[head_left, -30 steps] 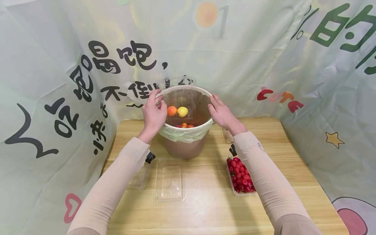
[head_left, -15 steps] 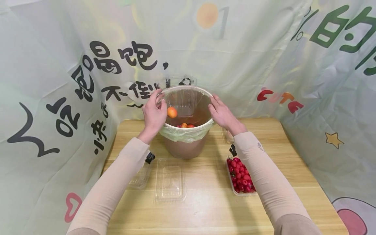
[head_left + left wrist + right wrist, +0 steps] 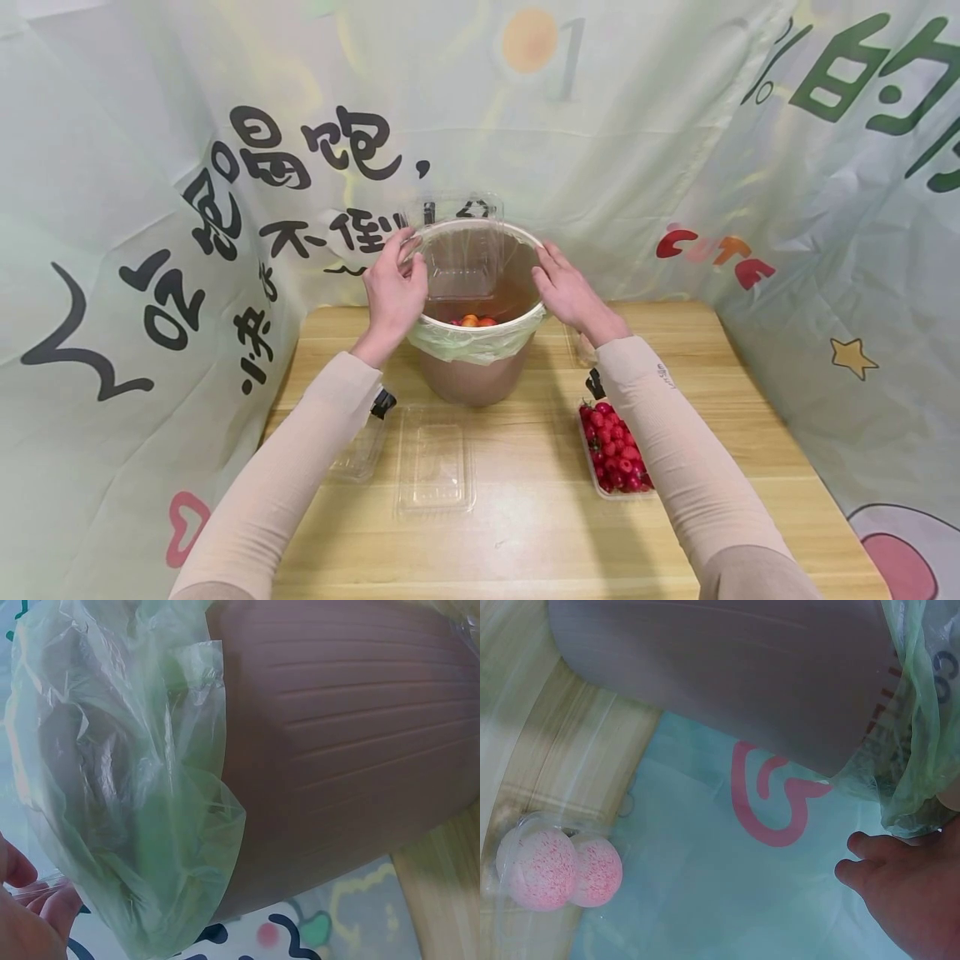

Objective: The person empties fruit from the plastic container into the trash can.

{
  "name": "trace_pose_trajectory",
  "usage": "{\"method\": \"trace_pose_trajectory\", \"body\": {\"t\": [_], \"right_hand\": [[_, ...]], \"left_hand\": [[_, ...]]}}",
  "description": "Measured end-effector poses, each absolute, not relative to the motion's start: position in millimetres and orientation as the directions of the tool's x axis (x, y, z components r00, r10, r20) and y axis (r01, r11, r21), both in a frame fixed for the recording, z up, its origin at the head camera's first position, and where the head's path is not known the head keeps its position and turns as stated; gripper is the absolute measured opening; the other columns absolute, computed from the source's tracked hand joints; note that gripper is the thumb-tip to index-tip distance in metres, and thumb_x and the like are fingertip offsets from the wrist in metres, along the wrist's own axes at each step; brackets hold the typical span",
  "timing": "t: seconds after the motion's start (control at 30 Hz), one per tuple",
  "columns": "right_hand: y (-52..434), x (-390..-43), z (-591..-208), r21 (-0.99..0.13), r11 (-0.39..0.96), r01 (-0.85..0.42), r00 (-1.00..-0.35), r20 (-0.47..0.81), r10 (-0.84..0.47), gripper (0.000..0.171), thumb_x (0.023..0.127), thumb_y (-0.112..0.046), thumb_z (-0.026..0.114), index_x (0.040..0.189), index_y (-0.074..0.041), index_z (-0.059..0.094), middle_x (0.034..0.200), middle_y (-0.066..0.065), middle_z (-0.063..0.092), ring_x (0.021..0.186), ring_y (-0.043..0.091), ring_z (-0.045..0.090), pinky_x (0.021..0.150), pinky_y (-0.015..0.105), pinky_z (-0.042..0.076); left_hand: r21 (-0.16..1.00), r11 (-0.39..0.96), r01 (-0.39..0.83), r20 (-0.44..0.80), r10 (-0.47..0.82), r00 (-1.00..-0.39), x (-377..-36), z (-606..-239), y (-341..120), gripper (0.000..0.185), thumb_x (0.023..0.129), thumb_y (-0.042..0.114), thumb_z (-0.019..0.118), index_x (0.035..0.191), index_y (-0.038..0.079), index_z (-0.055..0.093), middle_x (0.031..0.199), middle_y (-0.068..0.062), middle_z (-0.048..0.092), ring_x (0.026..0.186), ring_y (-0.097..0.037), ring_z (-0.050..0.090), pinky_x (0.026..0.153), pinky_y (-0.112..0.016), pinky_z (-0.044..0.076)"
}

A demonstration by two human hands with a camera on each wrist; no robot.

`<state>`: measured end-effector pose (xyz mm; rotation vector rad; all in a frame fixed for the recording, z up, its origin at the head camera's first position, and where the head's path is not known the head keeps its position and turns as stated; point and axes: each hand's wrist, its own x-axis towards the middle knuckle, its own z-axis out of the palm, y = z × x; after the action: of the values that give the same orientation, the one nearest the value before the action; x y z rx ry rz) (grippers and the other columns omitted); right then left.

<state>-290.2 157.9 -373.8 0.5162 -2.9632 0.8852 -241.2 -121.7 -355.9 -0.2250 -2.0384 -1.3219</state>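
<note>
Presently, a clear plastic clamshell tray (image 3: 459,250) is held tilted over the brown plastic bin lined with a green bag (image 3: 474,350), its left edge pinched by the left hand (image 3: 395,292), its right side supported by the straight-fingered right hand (image 3: 568,292), small fruits (image 3: 474,320) lying inside the bin.

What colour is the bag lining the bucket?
Pale translucent green; the bag liner shows best in the left wrist view, folded over the brown bucket.
</note>
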Motion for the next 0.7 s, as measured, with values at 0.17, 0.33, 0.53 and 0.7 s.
{"method": "trace_pose_trajectory", "body": {"t": [0.17,0.33,0.53,0.7], "right_hand": [[158,-291,-375,-0.531,0.787,-0.315,-0.945,0.099,-0.311,0.068,0.112,-0.046,0.022,0.169,-0.009,0.016,0.178,0.014,0.007,0.165,0.033,0.009,0.135,0.050,0.013],[157,-289,-371,-0.514,0.801,-0.308,-0.947,0.079,-0.313,0.068,0.112,-0.045,0.022,0.169,-0.009,0.014,0.179,0.013,0.005,0.165,0.034,0.009,0.135,0.053,0.013],[155,-287,-362,-0.462,0.835,-0.298,-0.946,0.024,-0.324,0.067,0.112,-0.042,0.023,0.169,-0.008,0.012,0.179,0.011,0.000,0.165,0.037,0.008,0.131,0.069,0.005],[155,-286,-360,-0.438,0.853,-0.283,-0.948,-0.009,-0.319,0.067,0.112,-0.041,0.023,0.170,-0.010,0.012,0.179,0.011,0.000,0.164,0.044,0.006,0.129,0.073,0.002]], "left_hand": [[0.754,0.457,0.472,0.610,-0.221,-0.761,-240,-355,-122,0.041,0.097,0.002,0.061,0.138,-0.002,0.064,0.129,-0.024,0.072,0.112,-0.035,0.076,0.091,-0.034,0.064],[0.754,0.479,0.450,0.603,-0.233,-0.763,-238,-354,-124,0.043,0.094,0.003,0.062,0.137,0.000,0.066,0.118,-0.024,0.077,0.096,-0.036,0.080,0.083,-0.038,0.067],[0.753,0.499,0.429,0.595,-0.240,-0.767,-236,-353,-127,0.046,0.089,0.003,0.062,0.134,-0.001,0.068,0.108,-0.021,0.080,0.086,-0.035,0.081,0.076,-0.046,0.067],[0.771,0.495,0.399,0.559,-0.227,-0.797,-231,-351,-129,0.047,0.086,0.004,0.062,0.132,-0.001,0.069,0.105,-0.020,0.081,0.083,-0.034,0.081,0.074,-0.047,0.067]]}}
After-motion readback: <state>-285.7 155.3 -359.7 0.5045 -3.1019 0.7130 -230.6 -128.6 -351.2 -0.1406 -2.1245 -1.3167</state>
